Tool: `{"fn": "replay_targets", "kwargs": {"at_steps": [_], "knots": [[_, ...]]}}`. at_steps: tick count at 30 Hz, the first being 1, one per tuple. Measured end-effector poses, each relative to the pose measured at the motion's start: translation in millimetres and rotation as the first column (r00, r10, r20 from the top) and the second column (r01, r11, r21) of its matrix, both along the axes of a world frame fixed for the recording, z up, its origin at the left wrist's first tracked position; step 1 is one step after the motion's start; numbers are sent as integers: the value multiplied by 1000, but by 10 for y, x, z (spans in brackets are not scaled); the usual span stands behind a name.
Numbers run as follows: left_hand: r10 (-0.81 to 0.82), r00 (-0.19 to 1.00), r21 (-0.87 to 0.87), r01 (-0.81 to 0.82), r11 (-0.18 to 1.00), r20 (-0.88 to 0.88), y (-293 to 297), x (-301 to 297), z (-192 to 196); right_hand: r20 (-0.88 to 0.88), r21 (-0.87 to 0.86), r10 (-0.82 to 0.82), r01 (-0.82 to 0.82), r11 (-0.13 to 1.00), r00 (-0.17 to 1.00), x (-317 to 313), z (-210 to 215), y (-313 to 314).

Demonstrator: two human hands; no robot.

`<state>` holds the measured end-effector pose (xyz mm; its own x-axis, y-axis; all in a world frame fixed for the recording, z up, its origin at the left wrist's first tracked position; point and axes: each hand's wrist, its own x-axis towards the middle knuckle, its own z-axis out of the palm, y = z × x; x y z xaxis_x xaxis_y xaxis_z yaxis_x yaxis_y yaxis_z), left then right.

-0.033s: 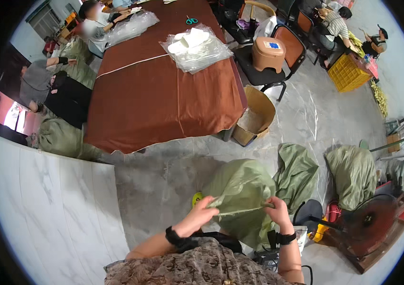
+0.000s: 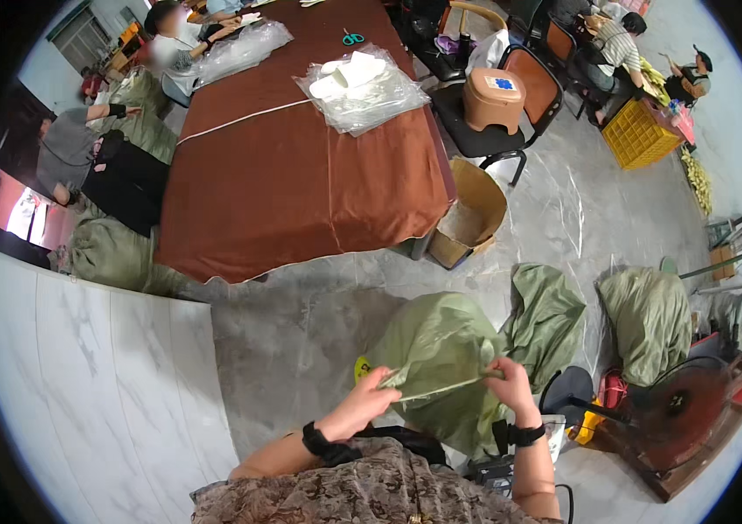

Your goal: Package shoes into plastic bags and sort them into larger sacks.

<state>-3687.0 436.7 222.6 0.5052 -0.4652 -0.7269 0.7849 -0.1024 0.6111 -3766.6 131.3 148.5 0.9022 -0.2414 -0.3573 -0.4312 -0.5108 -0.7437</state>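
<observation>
A large green woven sack [image 2: 441, 336] stands upright on the floor in front of me. Its rim is stretched into a taut line between my two hands. My left hand [image 2: 362, 403] is closed on the left end of that rim. At the other end, my right hand [image 2: 510, 384] grips the bunched edge with its fingers wrapped round it. Folds of the fabric hide what the sack holds. Both wrists wear black bands.
Limp green sacks [image 2: 547, 319] lie to the right, near a round fan [image 2: 676, 402]. Ahead stands a table with a brown cloth [image 2: 301, 192], a cardboard box [image 2: 473, 218] at its corner. A marble-patterned panel [image 2: 100, 367] is on the left. People sit or bend farther off.
My left hand has dropped very slightly with its end of the sack's rim. My right hand has shifted a touch, and both still hold on.
</observation>
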Motion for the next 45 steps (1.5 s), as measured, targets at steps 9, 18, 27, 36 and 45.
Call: {"fn": "replay_targets", "kwargs": {"at_steps": [9, 18, 27, 36, 45], "knots": [[151, 977, -70, -163, 984, -151, 889, -10, -20, 180, -65, 362, -356, 932, 915, 1697, 271, 920], [432, 898, -50, -429, 902, 89, 892, 841, -724, 274, -108, 534, -526, 843, 800, 2992, -470, 1452], [350, 877, 138, -412, 901, 330, 1043, 1159, -1354, 385, -154, 300, -259, 953, 873, 2265, -1010, 1406], [187, 907, 276, -303, 912, 377, 1075, 1203, -1337, -91, 96, -164, 173, 980, 982, 1223, -1689, 417], [37, 828, 406, -313, 858, 560, 789, 1170, -1651, -508, 341, -413, 617, 709, 755, 229, -1797, -170]]}}
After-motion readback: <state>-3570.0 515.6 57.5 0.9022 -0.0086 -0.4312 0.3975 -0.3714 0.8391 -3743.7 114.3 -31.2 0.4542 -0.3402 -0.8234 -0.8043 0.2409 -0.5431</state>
